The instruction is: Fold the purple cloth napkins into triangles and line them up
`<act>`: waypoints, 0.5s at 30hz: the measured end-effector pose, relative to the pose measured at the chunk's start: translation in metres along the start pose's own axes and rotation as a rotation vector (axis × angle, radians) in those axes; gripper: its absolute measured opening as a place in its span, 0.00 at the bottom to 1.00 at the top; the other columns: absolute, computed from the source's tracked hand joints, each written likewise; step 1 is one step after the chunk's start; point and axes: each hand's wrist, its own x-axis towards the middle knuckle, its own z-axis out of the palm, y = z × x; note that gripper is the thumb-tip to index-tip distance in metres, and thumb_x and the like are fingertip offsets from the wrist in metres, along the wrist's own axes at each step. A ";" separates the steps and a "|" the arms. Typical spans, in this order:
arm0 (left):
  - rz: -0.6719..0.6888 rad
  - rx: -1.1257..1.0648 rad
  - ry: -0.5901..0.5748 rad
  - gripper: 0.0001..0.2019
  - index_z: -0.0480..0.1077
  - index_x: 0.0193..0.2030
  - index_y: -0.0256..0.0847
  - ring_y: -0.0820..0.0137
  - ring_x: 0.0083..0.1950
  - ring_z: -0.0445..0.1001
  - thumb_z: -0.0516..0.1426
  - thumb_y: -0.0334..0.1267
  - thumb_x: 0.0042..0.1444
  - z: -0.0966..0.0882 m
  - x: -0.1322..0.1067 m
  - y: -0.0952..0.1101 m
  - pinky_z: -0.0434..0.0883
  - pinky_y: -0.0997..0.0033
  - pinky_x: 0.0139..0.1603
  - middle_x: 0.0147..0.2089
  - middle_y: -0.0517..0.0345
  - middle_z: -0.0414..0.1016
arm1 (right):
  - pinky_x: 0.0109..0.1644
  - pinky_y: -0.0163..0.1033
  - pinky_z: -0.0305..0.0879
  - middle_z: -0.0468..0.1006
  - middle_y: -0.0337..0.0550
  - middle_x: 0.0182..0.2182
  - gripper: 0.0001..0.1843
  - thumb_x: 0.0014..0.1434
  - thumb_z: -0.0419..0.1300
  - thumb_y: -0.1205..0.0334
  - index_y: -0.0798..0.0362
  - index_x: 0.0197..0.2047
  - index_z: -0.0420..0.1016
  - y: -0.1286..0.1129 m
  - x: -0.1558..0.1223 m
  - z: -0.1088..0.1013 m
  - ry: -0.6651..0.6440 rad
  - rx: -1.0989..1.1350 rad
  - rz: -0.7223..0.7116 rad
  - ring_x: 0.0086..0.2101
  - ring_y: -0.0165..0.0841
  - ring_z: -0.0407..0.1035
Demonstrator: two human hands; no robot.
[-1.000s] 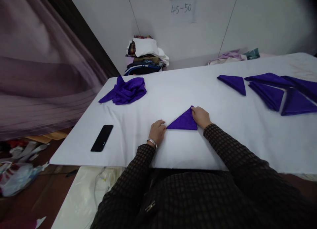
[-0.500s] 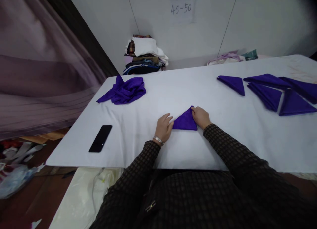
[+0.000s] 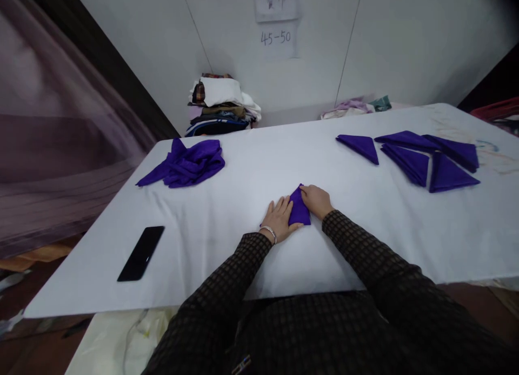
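Observation:
In front of me on the white-covered table lies a purple napkin [image 3: 299, 210] folded into a triangle. My left hand [image 3: 279, 219] rests flat on its left part with the fingers spread, hiding much of that side. At the upper right corner, my right hand [image 3: 317, 201] pinches the napkin's tip between thumb and fingers. Off to the right, several folded purple napkins [image 3: 409, 161] lie in a group, one of them [image 3: 360, 146] a little apart. A crumpled heap of purple cloth [image 3: 192, 164] sits at the far left.
A black phone [image 3: 141, 253] lies near the left front of the table [image 3: 194, 245]. Behind the back edge are a stack of folded clothes [image 3: 223, 107] and some loose pale cloth [image 3: 348, 107]. Paper signs [image 3: 278, 37] hang on the wall. A sheer curtain [image 3: 60, 120] hangs at left.
My left hand has moved from the napkin's left tip onto its surface, flattening with fingers spread. My right hand keeps its pinch at the upper corner. The camera view has shifted.

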 end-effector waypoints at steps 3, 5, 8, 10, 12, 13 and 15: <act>0.002 0.005 0.005 0.41 0.45 0.69 0.35 0.57 0.72 0.41 0.39 0.63 0.58 -0.001 0.000 0.001 0.45 0.45 0.68 0.72 0.45 0.42 | 0.45 0.38 0.63 0.78 0.48 0.43 0.18 0.65 0.47 0.59 0.48 0.52 0.74 0.005 0.002 0.000 0.007 0.082 0.007 0.43 0.37 0.71; 0.001 0.005 0.013 0.41 0.45 0.69 0.35 0.57 0.72 0.41 0.38 0.64 0.58 -0.001 0.000 0.001 0.45 0.45 0.68 0.72 0.46 0.42 | 0.46 0.38 0.63 0.78 0.46 0.42 0.18 0.64 0.50 0.59 0.49 0.52 0.74 0.012 0.006 0.000 0.032 0.219 0.039 0.42 0.36 0.71; 0.000 0.012 0.022 0.41 0.45 0.69 0.35 0.57 0.72 0.41 0.37 0.64 0.58 0.000 0.000 0.000 0.45 0.45 0.68 0.72 0.47 0.42 | 0.45 0.38 0.64 0.79 0.46 0.37 0.18 0.60 0.54 0.59 0.54 0.51 0.74 0.027 0.016 0.001 0.046 0.510 0.123 0.38 0.35 0.71; -0.001 0.020 0.020 0.40 0.46 0.69 0.36 0.57 0.72 0.41 0.37 0.64 0.58 0.000 -0.001 0.000 0.46 0.45 0.68 0.72 0.47 0.42 | 0.40 0.38 0.65 0.78 0.47 0.33 0.18 0.59 0.54 0.60 0.58 0.50 0.75 0.035 0.024 0.003 0.015 0.640 0.153 0.32 0.33 0.70; 0.001 0.026 0.018 0.40 0.46 0.69 0.36 0.57 0.72 0.41 0.38 0.63 0.58 0.000 -0.001 0.000 0.46 0.45 0.68 0.72 0.48 0.41 | 0.33 0.36 0.65 0.77 0.45 0.30 0.18 0.59 0.53 0.61 0.60 0.48 0.75 0.039 0.031 0.004 -0.033 0.701 0.155 0.26 0.30 0.68; 0.003 0.028 0.018 0.40 0.46 0.69 0.36 0.57 0.72 0.41 0.38 0.63 0.59 -0.001 -0.001 0.001 0.46 0.45 0.68 0.73 0.48 0.41 | 0.30 0.35 0.64 0.77 0.44 0.29 0.18 0.59 0.52 0.62 0.60 0.48 0.75 0.041 0.034 0.004 -0.055 0.716 0.149 0.23 0.29 0.66; 0.008 0.026 0.019 0.39 0.46 0.69 0.37 0.57 0.72 0.41 0.38 0.63 0.59 -0.001 0.000 0.001 0.45 0.44 0.68 0.72 0.48 0.41 | 0.27 0.33 0.62 0.75 0.42 0.26 0.18 0.58 0.52 0.62 0.60 0.47 0.75 0.042 0.040 0.003 -0.099 0.749 0.126 0.21 0.27 0.63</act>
